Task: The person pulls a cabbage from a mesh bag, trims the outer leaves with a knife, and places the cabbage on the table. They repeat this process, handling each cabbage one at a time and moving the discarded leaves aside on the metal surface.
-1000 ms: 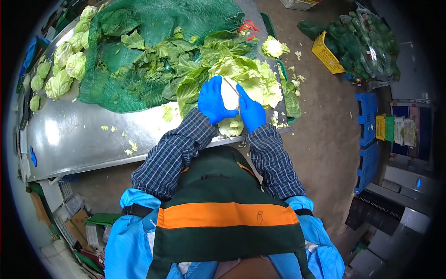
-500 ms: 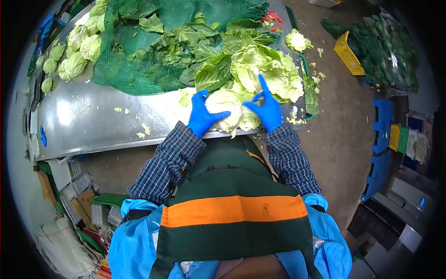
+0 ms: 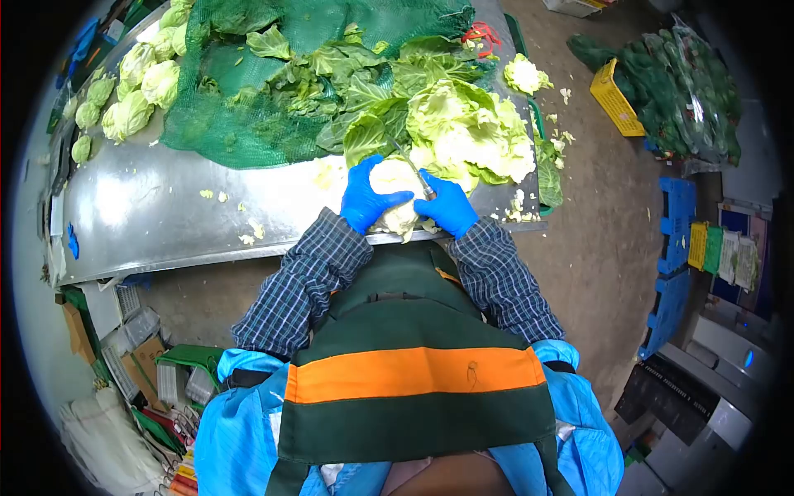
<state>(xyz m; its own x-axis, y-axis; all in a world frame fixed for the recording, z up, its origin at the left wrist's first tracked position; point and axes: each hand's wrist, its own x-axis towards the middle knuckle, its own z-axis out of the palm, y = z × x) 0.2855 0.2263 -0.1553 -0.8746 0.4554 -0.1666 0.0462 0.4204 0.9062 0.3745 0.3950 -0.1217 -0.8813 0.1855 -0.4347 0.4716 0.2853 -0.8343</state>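
Note:
A pale, trimmed cabbage (image 3: 394, 183) sits near the front edge of the steel table (image 3: 165, 219). My left hand (image 3: 366, 198), in a blue glove, is closed around its left side with the thumb across the front. In my gloved right hand (image 3: 450, 207) is a knife (image 3: 415, 165), its thin blade pointing up and left along the cabbage's right side. Just beyond lie loose light-green cabbage leaves (image 3: 471, 132) and darker outer leaves (image 3: 364, 99).
A green mesh sack (image 3: 223, 124) spreads over the table's back. Whole cabbages (image 3: 132, 112) are heaped at the far left. Leaf scraps (image 3: 252, 231) dot the steel. Right of the table are a yellow crate (image 3: 616, 97), filled mesh sacks (image 3: 682, 91) and blue pallets (image 3: 674, 240) on the floor.
My right hand has moved left from above the loose leaves to the cabbage, its raised forefinger now folded, and the knife shows in it. The left hand stays on the cabbage.

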